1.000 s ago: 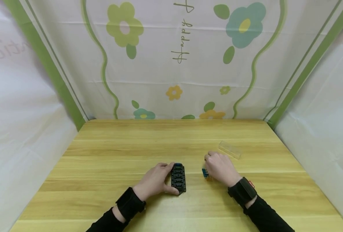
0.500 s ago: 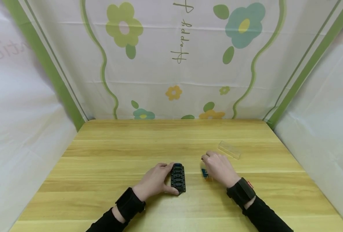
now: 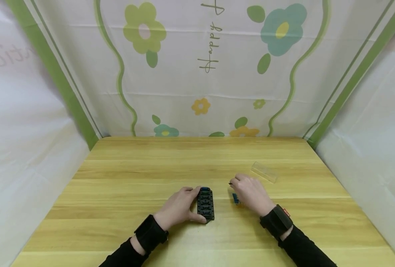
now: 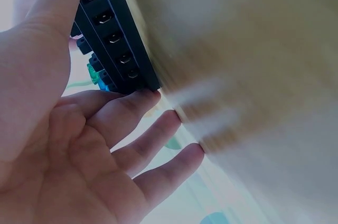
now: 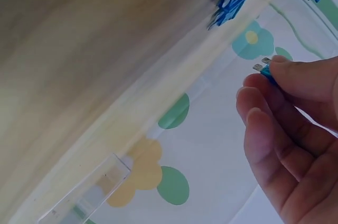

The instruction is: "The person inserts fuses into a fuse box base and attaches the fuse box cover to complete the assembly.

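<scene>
My left hand (image 3: 178, 209) grips a black fuse block (image 3: 205, 204), thumb at its near end and index finger at its far end. A blue piece sits in the block's far end in the head view. The left wrist view catches the block's side (image 4: 113, 36), with green and blue bits beyond it. Between thumb and index finger of my right hand (image 3: 252, 194) is a small blue blade fuse (image 5: 268, 73), its two metal prongs sticking out. Blue and orange blade fuses (image 5: 232, 5) lie in a small group on the table, partly hidden by that hand in the head view.
A clear plastic cover (image 3: 264, 172) lies on the wooden table (image 3: 134, 163) beyond my right hand. White cloth with printed flowers (image 3: 197, 85) stands along the back and both sides of the table.
My right hand has shifted slightly left, toward the fuse block, and the tip of the pinched fuse has come into view. My left hand and the block have stayed in place.
</scene>
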Available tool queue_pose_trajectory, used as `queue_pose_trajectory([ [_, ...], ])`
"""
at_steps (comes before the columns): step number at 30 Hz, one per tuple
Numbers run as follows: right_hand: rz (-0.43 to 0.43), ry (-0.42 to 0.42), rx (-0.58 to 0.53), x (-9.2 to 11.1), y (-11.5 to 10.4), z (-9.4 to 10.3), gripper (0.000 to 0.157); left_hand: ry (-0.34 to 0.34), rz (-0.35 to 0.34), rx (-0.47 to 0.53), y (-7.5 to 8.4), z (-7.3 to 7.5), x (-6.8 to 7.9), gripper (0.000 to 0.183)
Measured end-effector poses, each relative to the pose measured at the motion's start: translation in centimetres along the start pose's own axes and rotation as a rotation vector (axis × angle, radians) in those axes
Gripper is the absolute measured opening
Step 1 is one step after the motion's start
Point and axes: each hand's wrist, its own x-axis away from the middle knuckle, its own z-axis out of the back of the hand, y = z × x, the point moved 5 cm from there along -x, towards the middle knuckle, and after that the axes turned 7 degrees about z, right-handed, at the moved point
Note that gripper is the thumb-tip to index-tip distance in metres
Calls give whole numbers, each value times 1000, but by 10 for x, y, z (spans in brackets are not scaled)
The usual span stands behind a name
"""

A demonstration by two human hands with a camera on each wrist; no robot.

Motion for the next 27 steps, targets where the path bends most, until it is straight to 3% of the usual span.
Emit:
queue_pose_trajectory([
  [27, 38, 57, -10, -4, -10, 7, 4, 18, -23, -12, 1, 0, 1, 105],
])
